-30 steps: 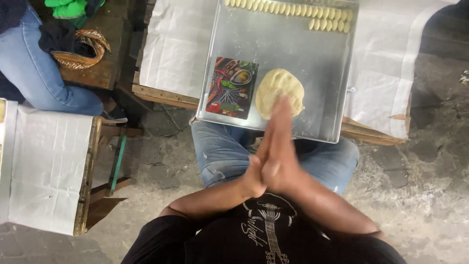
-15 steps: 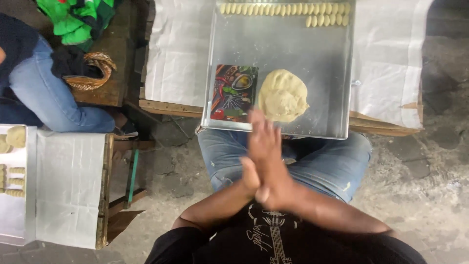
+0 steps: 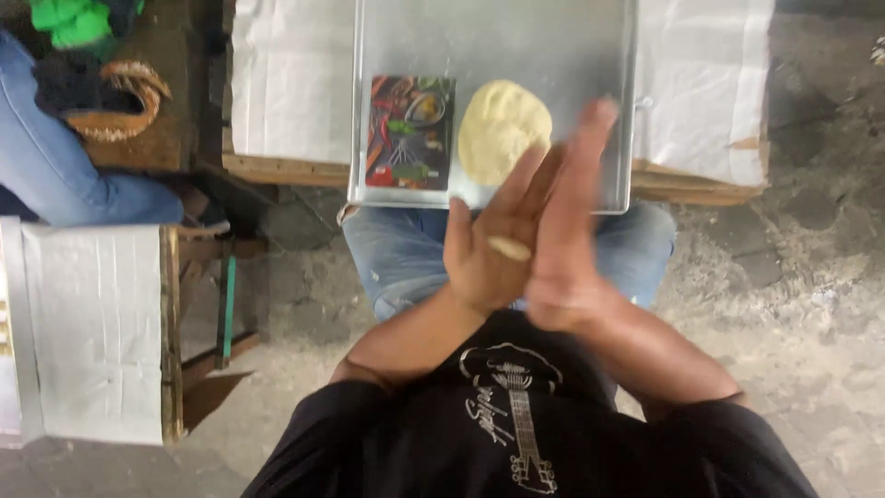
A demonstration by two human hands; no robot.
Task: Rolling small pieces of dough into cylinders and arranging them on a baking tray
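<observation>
My left hand (image 3: pixel 489 244) is palm up with a small pale piece of dough (image 3: pixel 510 247) lying on it. My right hand (image 3: pixel 562 231) presses edge-on against the left palm, fingers straight, rolling the dough between the two palms. Both hands hover above my knees, just in front of a metal tray (image 3: pixel 590 111). On the tray lie a round yellowish lump of dough (image 3: pixel 502 129) and a colourful printed card (image 3: pixel 410 134).
The tray rests on a wooden table covered in white paper (image 3: pixel 286 83). A second paper-covered table (image 3: pixel 92 332) stands at the left. Another person in blue jeans (image 3: pixel 55 175) sits at the upper left beside a woven basket (image 3: pixel 120 101). The floor is rough concrete.
My palms were pressed flat together; now the right hand has slid forward and the left palm has opened, showing the small dough piece. The view has shifted nearer the tray.
</observation>
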